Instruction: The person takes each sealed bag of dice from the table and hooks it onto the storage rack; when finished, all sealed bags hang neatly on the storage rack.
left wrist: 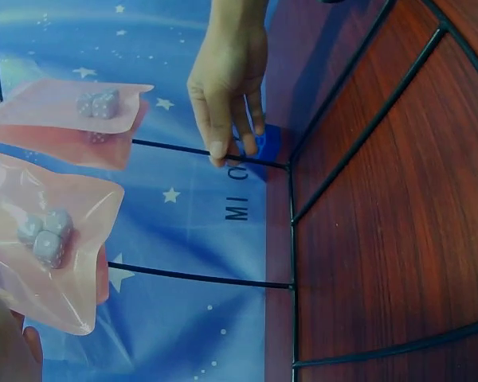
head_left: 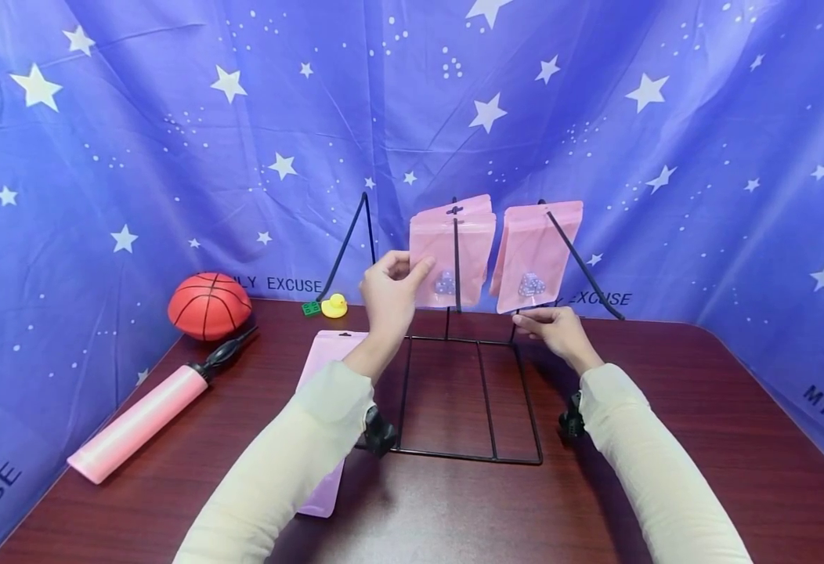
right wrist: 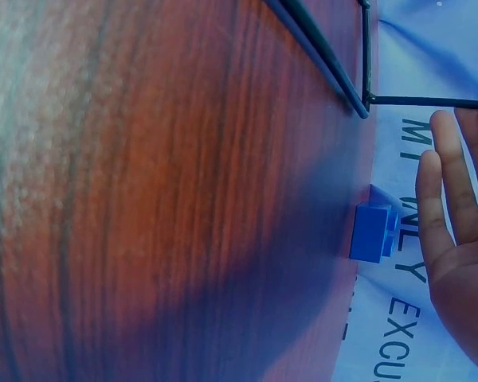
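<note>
Pink zip bags holding dotted dice hang on a black wire rack [head_left: 492, 407]. My left hand [head_left: 389, 294] pinches the left edge of the front pink bag [head_left: 478, 258] on the middle hook, thumb in front. Below the right-hand pink bag [head_left: 542, 243], my right hand [head_left: 560, 333] has its thumb and a finger on the rack's right upright; the left wrist view shows them around the rod, with the other fingers extended. Behind the left forearm, a larger lilac bag [head_left: 327, 356] lies on the table, partly hidden.
A red basketball [head_left: 210, 306] and a pink hand pump [head_left: 140, 423] lie on the left. A yellow duck [head_left: 334, 305] and a green block [head_left: 311, 309] sit at the back edge. A blue block [right wrist: 370, 232] stands behind the rack's right side. Rack hooks jut forward.
</note>
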`<act>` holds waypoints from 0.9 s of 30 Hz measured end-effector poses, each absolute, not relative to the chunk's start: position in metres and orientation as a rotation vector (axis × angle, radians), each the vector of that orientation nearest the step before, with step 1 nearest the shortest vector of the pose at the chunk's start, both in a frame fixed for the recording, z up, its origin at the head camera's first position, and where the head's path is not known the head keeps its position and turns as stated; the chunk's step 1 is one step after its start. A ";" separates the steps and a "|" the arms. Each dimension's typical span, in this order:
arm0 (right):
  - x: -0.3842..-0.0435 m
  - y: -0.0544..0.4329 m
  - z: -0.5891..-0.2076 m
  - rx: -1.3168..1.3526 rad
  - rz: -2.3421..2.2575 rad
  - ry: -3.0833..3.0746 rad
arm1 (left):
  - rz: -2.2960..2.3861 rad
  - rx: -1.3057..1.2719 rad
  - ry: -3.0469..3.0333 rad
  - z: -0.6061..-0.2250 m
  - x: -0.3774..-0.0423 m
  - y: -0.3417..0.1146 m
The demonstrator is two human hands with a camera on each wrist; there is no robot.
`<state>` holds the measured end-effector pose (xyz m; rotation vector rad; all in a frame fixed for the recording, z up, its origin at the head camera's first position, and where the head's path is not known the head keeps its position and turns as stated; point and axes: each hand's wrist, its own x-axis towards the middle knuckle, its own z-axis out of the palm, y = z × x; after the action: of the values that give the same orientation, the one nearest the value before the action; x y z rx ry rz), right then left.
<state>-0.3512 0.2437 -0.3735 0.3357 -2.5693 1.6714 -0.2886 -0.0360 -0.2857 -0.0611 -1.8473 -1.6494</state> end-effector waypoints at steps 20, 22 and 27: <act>-0.352 0.244 -0.374 0.325 1.609 -2.573 | -1.602 0.043 -1.849 -0.282 -0.303 -0.031; -0.352 0.243 -0.374 0.314 1.600 -2.582 | -1.602 0.052 -1.855 -0.281 -0.304 -0.030; -0.351 0.242 -0.373 0.282 1.548 -2.613 | -1.598 0.073 -1.861 -0.280 -0.308 -0.028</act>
<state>-0.3513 0.2417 -0.3733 0.2824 -2.6134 1.5476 -0.3076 -0.0284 -0.2803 0.0731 -1.8614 -1.5981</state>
